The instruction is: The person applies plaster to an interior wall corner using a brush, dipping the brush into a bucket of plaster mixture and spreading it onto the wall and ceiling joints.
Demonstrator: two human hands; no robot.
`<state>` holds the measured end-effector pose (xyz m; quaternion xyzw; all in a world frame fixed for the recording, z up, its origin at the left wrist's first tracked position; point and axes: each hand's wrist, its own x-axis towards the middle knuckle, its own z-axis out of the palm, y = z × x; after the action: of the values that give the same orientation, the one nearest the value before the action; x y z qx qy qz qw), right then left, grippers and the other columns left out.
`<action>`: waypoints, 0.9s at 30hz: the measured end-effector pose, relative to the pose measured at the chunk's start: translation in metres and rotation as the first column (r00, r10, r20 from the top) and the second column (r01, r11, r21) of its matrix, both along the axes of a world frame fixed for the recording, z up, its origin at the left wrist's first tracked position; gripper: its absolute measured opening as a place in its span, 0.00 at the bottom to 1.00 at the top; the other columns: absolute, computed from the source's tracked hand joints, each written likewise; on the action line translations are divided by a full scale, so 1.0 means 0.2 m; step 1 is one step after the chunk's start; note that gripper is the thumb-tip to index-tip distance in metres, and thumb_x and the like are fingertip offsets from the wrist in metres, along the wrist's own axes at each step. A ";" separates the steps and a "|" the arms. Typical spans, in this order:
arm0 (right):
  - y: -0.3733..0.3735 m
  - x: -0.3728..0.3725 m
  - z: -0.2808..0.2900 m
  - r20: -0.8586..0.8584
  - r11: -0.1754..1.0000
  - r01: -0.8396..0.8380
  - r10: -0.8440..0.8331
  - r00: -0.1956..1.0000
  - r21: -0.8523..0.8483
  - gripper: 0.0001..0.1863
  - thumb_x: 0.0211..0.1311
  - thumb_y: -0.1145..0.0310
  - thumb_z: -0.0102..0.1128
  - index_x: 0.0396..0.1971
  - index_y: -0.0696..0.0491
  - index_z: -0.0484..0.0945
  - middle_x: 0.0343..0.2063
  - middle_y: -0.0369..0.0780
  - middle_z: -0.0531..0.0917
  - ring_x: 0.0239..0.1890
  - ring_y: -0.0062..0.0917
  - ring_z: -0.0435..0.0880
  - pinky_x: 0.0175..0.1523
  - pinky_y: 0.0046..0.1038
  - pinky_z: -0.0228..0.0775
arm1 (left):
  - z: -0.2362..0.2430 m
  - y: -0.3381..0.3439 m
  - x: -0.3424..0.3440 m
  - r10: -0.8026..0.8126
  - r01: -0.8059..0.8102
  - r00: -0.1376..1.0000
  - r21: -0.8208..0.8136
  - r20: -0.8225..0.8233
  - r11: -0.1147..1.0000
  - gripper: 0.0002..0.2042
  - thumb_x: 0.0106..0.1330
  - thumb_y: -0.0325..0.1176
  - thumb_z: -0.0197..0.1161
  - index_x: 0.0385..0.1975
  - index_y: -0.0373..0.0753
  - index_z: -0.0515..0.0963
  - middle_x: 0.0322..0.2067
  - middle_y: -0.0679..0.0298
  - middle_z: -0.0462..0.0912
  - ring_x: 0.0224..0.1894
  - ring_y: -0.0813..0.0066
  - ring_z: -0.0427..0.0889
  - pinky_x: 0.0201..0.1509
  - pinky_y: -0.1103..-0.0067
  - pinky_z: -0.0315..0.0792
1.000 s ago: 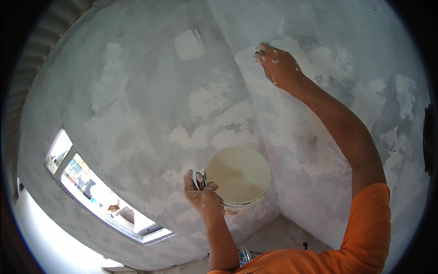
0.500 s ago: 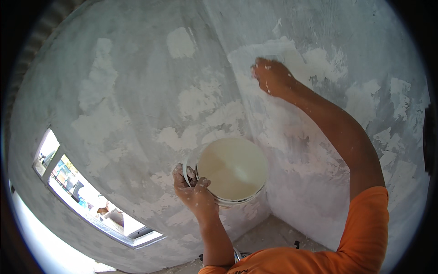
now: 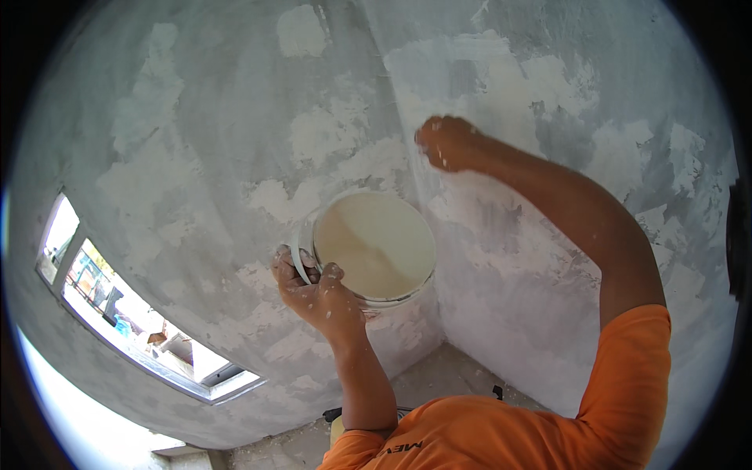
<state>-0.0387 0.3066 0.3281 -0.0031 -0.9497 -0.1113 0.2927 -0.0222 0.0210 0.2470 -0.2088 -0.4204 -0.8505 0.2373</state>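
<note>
My left hand (image 3: 319, 296) grips a round white bucket by the rim (image 3: 395, 300) on its left side. The thumb lies over the edge, and the pale bail handle runs past the curled fingers. The bucket's wide mouth faces me and shows a smooth cream inside with a shadow across it. Up by the wall corner, my right hand (image 3: 450, 143) is closed in front of the right wall (image 3: 509, 204). Whatever it holds is hidden behind the fist. Whitish specks and smears of filler mark both hands.
Grey walls with rough patches of white filler (image 3: 329, 129) meet in a corner behind the bucket. A long, narrow window opening (image 3: 149, 337) is at the lower left. Below the corner lies the floor (image 3: 431, 376), with a small dark object (image 3: 497, 392) on it.
My right hand has moved down the right wall toward the corner. The view has shifted, so walls and window appear higher and further left. My left hand still holds the bucket.
</note>
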 end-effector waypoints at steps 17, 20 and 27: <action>0.13 0.20 -0.28 0.112 0.956 -0.185 0.163 0.980 0.230 0.11 0.66 0.68 0.55 0.36 0.61 0.80 0.37 0.51 0.81 0.38 0.41 0.84 0.42 0.39 0.79 | 0.00 -0.02 -0.02 0.201 -0.209 0.976 -0.093 -0.083 0.974 0.14 0.43 0.13 0.51 0.31 0.36 0.68 0.32 0.70 0.63 0.32 0.83 0.64 0.33 0.88 0.62; 0.08 0.23 -0.04 0.102 0.998 0.036 -0.040 0.994 0.043 0.12 0.68 0.66 0.52 0.39 0.57 0.81 0.38 0.49 0.81 0.41 0.42 0.84 0.47 0.41 0.77 | -0.01 0.00 -0.04 0.233 -0.237 0.971 -0.071 -0.057 0.969 0.15 0.43 0.12 0.49 0.31 0.36 0.67 0.33 0.69 0.62 0.33 0.82 0.63 0.32 0.89 0.61; 0.12 0.33 0.39 -0.537 0.954 0.031 0.141 0.832 0.298 0.12 0.64 0.68 0.59 0.45 0.53 0.83 0.45 0.42 0.83 0.46 0.35 0.84 0.49 0.34 0.78 | -0.05 0.03 0.00 0.152 -0.152 0.988 -0.137 -0.007 0.979 0.20 0.40 0.19 0.52 0.38 0.26 0.66 0.43 0.60 0.63 0.45 0.71 0.64 0.54 0.82 0.59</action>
<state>0.0275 0.3315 0.4059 0.0361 -0.7970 -0.2371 0.5544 -0.0220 0.0269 0.2373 -0.1904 -0.4928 -0.7994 0.2860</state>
